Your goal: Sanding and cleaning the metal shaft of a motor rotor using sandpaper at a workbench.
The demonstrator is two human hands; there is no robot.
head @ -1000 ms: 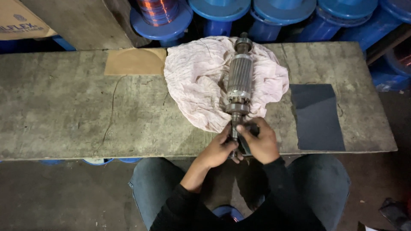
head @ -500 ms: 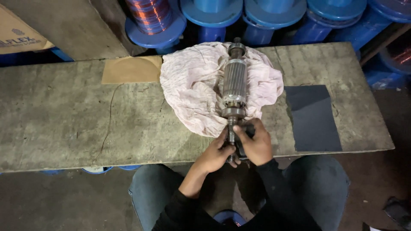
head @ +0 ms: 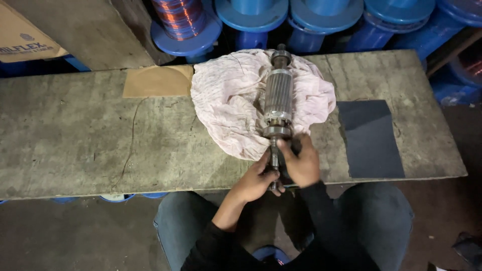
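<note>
Mostly hidden, the shaft's near end sits under the left hand (head: 259, 176) and right hand (head: 301, 163), both pinching it. Its ribbed grey rotor (head: 278, 98) lies on a pink cloth (head: 228, 105).

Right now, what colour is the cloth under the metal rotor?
Pale pink cloth, crumpled under the rotor; head view.

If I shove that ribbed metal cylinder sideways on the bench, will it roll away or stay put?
The metal cylinder is round and lies on its side, so it would probably roll on bare wood. The rumpled pink cloth under it should damp that. It looks like solid metal, so likely heavy for its size. Both the left hand and the right hand grip its shaft end.
</note>
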